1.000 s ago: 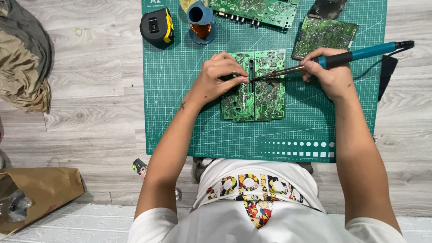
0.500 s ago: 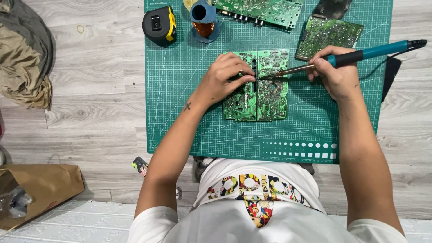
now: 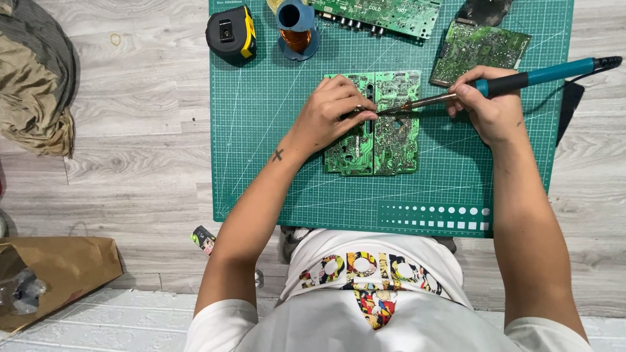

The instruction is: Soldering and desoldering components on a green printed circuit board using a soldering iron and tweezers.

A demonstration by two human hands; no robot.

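Observation:
A green circuit board (image 3: 391, 140) lies flat in the middle of a green cutting mat (image 3: 274, 156). My left hand (image 3: 332, 111) rests on the board's upper left part, fingertips pinched near the iron's tip; what they pinch is too small to tell. My right hand (image 3: 489, 107) grips a soldering iron (image 3: 535, 77) with a teal and black handle. Its metal tip touches the board just right of my left fingertips. The iron's cord runs off to the right.
A black and yellow tape measure (image 3: 231, 34) and a blue solder stand (image 3: 297, 29) sit at the mat's top. Two more circuit boards (image 3: 479, 45) lie at the top right. Crumpled cloth (image 3: 36, 85) lies left; a brown paper bag (image 3: 62, 270) lies at lower left.
Both hands and the iron stay on the board with only slight shifts; the camera view has drifted a little.

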